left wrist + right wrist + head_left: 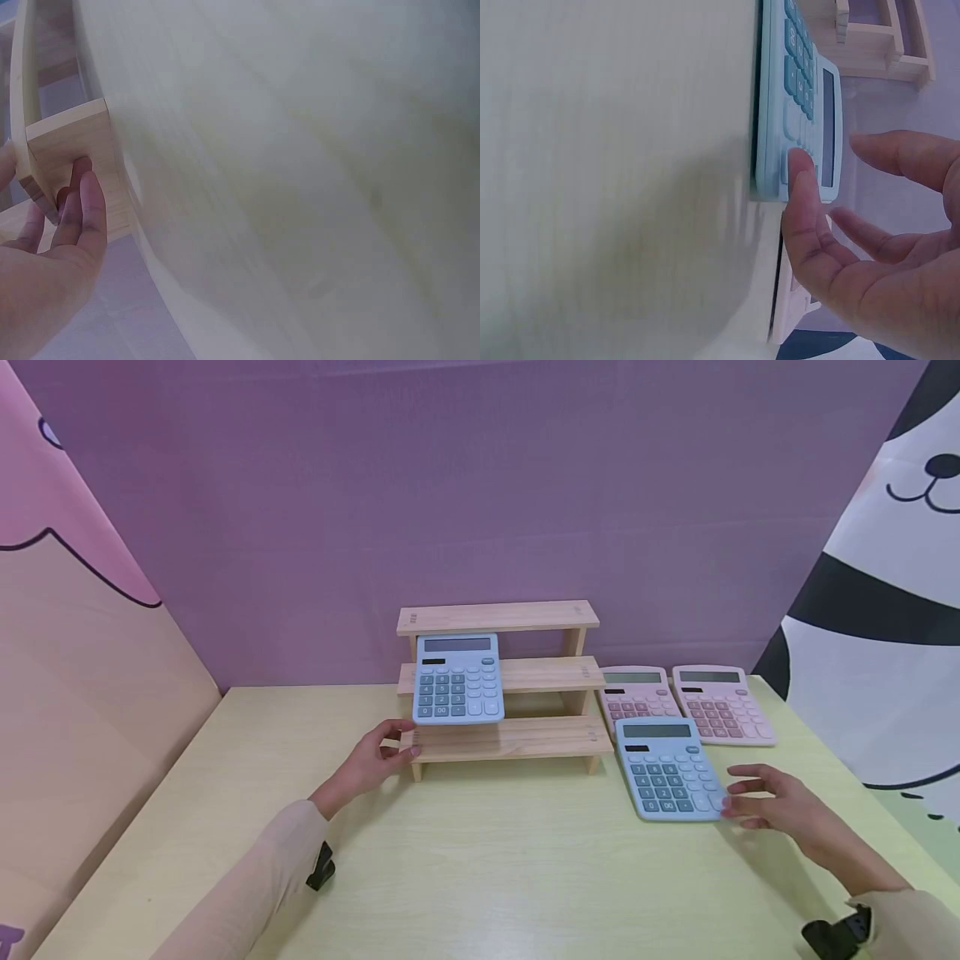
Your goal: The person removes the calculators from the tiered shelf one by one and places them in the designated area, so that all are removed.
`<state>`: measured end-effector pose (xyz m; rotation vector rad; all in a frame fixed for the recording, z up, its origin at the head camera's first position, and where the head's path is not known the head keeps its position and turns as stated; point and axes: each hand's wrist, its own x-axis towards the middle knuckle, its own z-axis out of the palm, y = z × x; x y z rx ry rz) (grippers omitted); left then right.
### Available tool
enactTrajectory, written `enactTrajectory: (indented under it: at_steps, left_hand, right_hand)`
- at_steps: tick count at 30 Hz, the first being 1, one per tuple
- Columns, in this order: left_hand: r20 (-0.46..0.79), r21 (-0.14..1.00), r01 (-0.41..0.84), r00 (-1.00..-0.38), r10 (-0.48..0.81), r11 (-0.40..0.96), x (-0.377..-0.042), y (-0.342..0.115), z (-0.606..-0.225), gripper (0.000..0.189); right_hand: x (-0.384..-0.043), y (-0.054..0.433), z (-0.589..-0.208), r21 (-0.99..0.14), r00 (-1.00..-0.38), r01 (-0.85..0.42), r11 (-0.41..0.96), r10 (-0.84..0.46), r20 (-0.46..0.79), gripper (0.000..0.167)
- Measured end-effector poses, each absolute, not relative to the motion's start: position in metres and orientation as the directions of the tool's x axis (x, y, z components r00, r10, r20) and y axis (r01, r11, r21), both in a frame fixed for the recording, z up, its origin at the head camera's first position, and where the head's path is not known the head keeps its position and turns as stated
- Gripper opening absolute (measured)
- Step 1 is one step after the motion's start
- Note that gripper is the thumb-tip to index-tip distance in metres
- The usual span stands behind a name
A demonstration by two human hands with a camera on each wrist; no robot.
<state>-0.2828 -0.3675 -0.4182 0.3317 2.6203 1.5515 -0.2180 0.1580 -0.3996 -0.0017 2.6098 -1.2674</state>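
A three-step wooden display stand [517,739] stands at the back of the table. One blue calculator [459,681] leans upright on it, its foot over the lowest step. My left hand [378,752] grips the left end of that lowest step; in the left wrist view, fingers [91,206] curl beneath the board against the leg. To the right, a second blue calculator [667,768] lies face up, its top overlapping a pink calculator. Beside its lower right corner is my right hand [783,810], fingers loosely spread, with a fingertip [801,161] right at that corner.
Two pink calculators, the left one [637,689] and the right one [723,706], lie side by side right of the stand. A purple backdrop [480,502] rises behind the table [480,868], and printed panels flank it left and right.
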Motion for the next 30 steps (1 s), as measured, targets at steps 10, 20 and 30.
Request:
enactTrajectory:
  at_steps: [10,20,30]
  left_hand:
    - [0.034,0.876,0.137,-0.974,0.224,0.462,-0.283,-0.368,-0.420,0.051]
    - [0.029,0.880,0.129,-0.975,0.221,0.457,-0.283,-0.368,-0.419,0.052]
    - [0.030,0.880,0.132,-0.974,0.224,0.457,-0.283,-0.367,-0.418,0.053]
  right_hand:
    - [-0.223,0.149,-0.396,-0.801,-0.984,0.059,0.596,-0.102,-0.149,0.064]
    - [-0.229,0.132,-0.400,-0.856,-0.987,0.009,0.517,-0.131,-0.090,0.058]
    - [-0.238,0.105,-0.400,-0.889,-0.986,-0.004,0.459,-0.151,-0.073,0.055]
